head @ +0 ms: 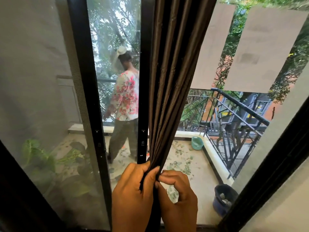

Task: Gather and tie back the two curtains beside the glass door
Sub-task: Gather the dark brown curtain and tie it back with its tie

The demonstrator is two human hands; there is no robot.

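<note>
A dark brown curtain (173,77) hangs in front of the glass door (250,131), bunched into a narrow bundle of folds. My left hand (132,195) grips the gathered folds from the left at the bottom centre. My right hand (177,196) pinches the same bundle from the right, fingers curled against the cloth. Both hands meet at the bundle's lower end. Only this one curtain is in view; I see no tie-back.
Black door frames (143,97) run upright left of the curtain, with a mesh screen panel (41,97) further left. Outside on the balcony a person in a floral top (127,97) stands, with a railing (234,123), a green tub (197,143), a dark bucket (224,200) and plants (38,156).
</note>
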